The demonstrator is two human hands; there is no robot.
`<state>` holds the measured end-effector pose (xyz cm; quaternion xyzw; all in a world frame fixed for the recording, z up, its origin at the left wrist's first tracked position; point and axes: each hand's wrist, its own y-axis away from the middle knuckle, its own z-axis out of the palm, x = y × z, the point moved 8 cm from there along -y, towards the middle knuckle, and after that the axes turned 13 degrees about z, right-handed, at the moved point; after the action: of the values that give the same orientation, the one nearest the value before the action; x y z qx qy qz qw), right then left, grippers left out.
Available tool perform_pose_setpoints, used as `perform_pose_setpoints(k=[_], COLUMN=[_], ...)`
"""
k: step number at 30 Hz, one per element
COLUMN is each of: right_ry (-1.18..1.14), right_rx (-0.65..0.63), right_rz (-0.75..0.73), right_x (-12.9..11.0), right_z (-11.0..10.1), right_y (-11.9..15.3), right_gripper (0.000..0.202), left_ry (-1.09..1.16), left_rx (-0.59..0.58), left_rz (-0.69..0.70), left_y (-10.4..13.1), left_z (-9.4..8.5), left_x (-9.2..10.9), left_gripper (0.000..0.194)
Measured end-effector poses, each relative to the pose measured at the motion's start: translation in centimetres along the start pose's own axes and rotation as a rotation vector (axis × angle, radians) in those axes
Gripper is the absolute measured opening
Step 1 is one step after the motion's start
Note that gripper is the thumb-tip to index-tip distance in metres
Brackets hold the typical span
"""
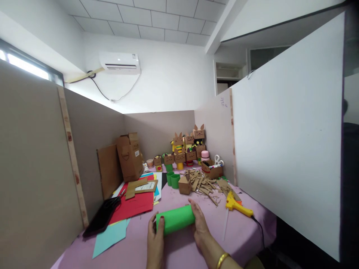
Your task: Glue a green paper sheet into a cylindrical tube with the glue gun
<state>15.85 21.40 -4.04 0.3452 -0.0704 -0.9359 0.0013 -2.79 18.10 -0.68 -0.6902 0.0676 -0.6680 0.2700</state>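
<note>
A bright green paper tube [177, 219] lies sideways between my two hands, just above the front of the table. My left hand [156, 229] grips its left end, the thumb across the near side. Against the right end rests my right hand [200, 224], fingers up along the end and a gold bangle on the wrist. Beyond the tube stand a small brown cardboard box [184, 185] and two darker green paper cups or rings [175, 181]. To the right lies a yellow hot glue gun [238, 205] with a glue stick [226, 224] beneath its front.
Cardboard scraps [200, 183] are heaped beyond my right hand. Cardboard animal figures [179, 157] stand at the back, near a tool box [212, 171] with scissors. Coloured paper [131, 205], a black device [102, 216] and a tall carton [130, 157] are left. Partitions [288, 123] flank the table.
</note>
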Motion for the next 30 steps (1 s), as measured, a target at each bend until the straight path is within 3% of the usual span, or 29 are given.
perform_pose_setpoints(k=[9, 17, 23, 27, 30], right_ry=[0.102, 0.088, 0.072, 0.078, 0.074], right_rx=[0.099, 0.167, 0.17, 0.164, 0.139], right_rz=[-0.084, -0.1, -0.099, -0.096, -0.105], right_x=[-0.7, -1.0, -0.9, -0.7, -0.9], right_z=[-0.2, -1.4, -1.8, -1.8, -1.9], right_y=[0.5, 0.3, 0.0, -0.2, -0.2], right_gripper=[0.051, 0.039, 0.043, 0.04, 0.034], left_ry=[-0.035, -0.097, -0.128, -0.016, 0.047], left_rx=[-0.008, 0.108, -0.023, -0.121, -0.126], left_rz=[0.052, 0.105, 0.182, 0.102, 0.044], left_y=[0.0, 0.0, 0.1, 0.3, 0.4], left_z=[0.0, -1.4, -0.5, 0.4, 0.4], left_x=[0.8, 0.8, 1.6, 0.7, 0.1], left_gripper=[0.061, 0.062, 0.045, 0.045, 0.044])
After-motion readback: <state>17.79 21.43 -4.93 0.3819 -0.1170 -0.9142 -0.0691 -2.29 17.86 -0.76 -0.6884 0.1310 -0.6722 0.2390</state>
